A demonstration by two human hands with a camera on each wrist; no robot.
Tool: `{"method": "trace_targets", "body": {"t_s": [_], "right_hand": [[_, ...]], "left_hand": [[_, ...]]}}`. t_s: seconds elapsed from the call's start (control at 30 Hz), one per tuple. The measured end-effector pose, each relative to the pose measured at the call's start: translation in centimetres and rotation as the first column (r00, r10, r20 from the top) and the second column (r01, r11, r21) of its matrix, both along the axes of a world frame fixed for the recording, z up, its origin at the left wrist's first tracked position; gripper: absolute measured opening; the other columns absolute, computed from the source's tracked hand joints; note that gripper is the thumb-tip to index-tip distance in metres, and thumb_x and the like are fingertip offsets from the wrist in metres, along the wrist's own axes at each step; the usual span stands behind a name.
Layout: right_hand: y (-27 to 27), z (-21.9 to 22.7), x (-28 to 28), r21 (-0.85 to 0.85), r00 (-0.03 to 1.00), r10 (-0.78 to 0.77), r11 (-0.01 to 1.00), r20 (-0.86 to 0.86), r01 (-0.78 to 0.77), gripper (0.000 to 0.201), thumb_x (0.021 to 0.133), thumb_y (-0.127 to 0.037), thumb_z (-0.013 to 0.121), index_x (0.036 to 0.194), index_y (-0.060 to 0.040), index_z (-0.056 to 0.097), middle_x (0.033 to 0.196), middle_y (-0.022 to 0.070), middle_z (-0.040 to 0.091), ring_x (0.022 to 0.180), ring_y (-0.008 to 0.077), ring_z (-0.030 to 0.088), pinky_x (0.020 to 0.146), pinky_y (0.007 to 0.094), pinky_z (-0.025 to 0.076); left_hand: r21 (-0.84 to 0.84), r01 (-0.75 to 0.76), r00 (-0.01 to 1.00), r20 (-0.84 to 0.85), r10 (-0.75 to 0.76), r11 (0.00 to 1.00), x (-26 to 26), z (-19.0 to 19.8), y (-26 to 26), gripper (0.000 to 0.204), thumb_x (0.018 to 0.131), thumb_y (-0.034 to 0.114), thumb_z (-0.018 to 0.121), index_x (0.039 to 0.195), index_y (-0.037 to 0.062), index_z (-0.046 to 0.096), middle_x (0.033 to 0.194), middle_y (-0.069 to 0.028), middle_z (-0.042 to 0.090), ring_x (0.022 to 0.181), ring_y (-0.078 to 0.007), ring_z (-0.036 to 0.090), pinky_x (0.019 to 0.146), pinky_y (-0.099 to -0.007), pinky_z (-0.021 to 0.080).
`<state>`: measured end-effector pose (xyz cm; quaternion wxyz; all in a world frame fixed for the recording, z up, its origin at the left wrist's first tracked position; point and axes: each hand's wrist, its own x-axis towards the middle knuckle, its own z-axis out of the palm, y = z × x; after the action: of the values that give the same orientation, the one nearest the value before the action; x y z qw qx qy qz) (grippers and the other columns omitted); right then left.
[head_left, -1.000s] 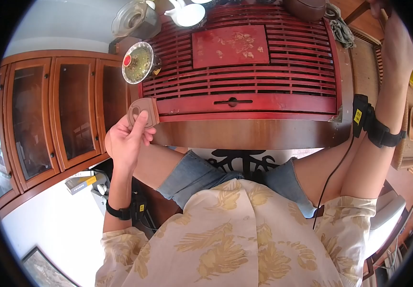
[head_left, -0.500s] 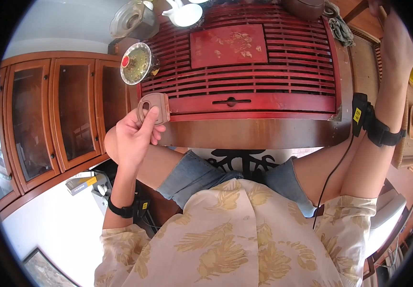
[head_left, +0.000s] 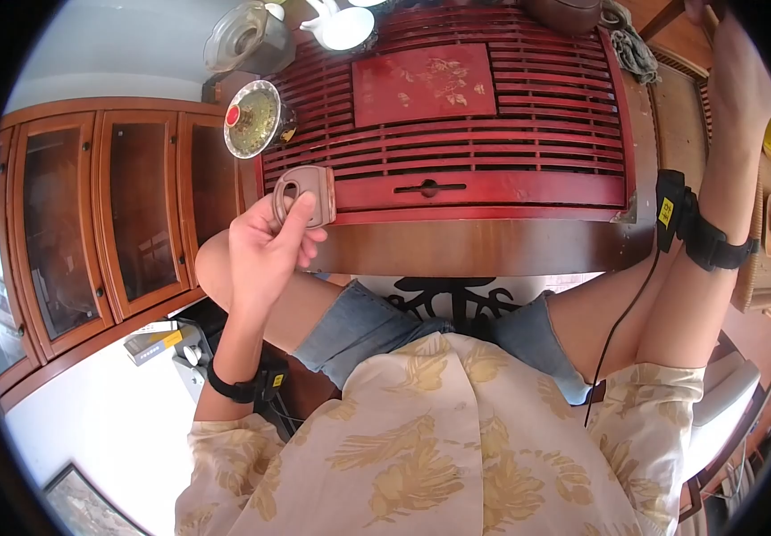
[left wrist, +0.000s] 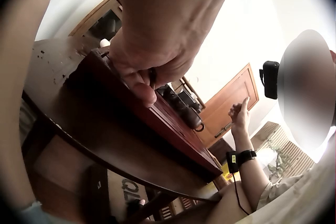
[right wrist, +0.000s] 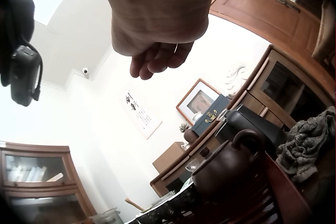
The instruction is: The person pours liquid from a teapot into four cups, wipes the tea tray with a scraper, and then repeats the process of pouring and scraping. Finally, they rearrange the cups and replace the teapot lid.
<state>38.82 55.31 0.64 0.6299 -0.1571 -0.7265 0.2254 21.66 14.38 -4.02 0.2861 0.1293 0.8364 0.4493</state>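
My left hand (head_left: 269, 237) pinches a flat-sided brown clay piece (head_left: 316, 189) with an oval loop handle, thumb on its near face. It is at the near left edge of the red slatted tea tray (head_left: 511, 189). In the left wrist view the left hand (left wrist: 149, 64) mostly hides this piece. My right hand (head_left: 741, 76) is raised at the far right, away from the tray. In the right wrist view the right hand (right wrist: 160, 50) has loosely curled fingers with nothing seen in them.
A patterned bowl (head_left: 265, 119) with a red disc at its rim stands at the tray's left. Behind it are a glass pot (head_left: 247, 40) and a white teapot (head_left: 345, 29). A dark brown teapot (right wrist: 223, 169) and a grey cloth (right wrist: 304, 145) lie at the far right.
My left hand has moved to the right and slightly away from my body with the brown clay piece, along the tray's near edge. The right hand stays raised.
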Motion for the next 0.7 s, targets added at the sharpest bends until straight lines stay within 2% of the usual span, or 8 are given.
{"method": "trace_targets", "body": {"t_s": [0.4, 0.5, 0.7], "right_hand": [[-0.2, 0.2, 0.2, -0.011, 0.999, 0.003, 1.0, 0.037, -0.003, 0.063, 0.117, -0.058, 0.054, 0.078, -0.0129, 0.077, 0.066, -0.0012, 0.069, 0.053, 0.0034, 0.056, 0.052, 0.0206, 0.04], [0.5, -0.3, 0.1, 0.08, 0.999, 0.036, 0.996, 0.001, -0.036, 0.064, 0.117, -0.058, 0.054, 0.079, -0.0123, 0.077, 0.067, -0.0009, 0.069, 0.053, 0.0037, 0.056, 0.053, 0.0207, 0.041], [0.1, 0.0, -0.1, 0.021, 1.0, -0.012, 1.0, 0.003, 0.012, 0.064, 0.118, -0.057, 0.052, 0.078, -0.0122, 0.077, 0.067, -0.0002, 0.07, 0.053, 0.0043, 0.058, 0.053, 0.021, 0.042]], "left_hand": [[0.017, 0.023, 0.999, 0.036, -0.024, 1.0, 0.7, -0.1, 1.2, 0.026, 0.109, 0.026, 0.077, 0.098, 0.0029, 0.073, 0.075, -0.006, 0.077, 0.056, -0.0043, 0.063, 0.049, -0.0199, 0.047], [0.025, 0.027, 0.999, 0.043, -0.028, 0.999, 0.9, -0.1, 1.4, 0.025, 0.109, 0.026, 0.077, 0.099, 0.0028, 0.073, 0.075, -0.0057, 0.077, 0.056, -0.0043, 0.063, 0.049, -0.02, 0.047], [0.028, 0.03, 0.998, 0.057, -0.031, 0.999, 1.2, -0.1, 2.0, 0.024, 0.109, 0.024, 0.077, 0.1, 0.0021, 0.074, 0.075, -0.0055, 0.077, 0.056, -0.0042, 0.063, 0.048, -0.0201, 0.047]]}}
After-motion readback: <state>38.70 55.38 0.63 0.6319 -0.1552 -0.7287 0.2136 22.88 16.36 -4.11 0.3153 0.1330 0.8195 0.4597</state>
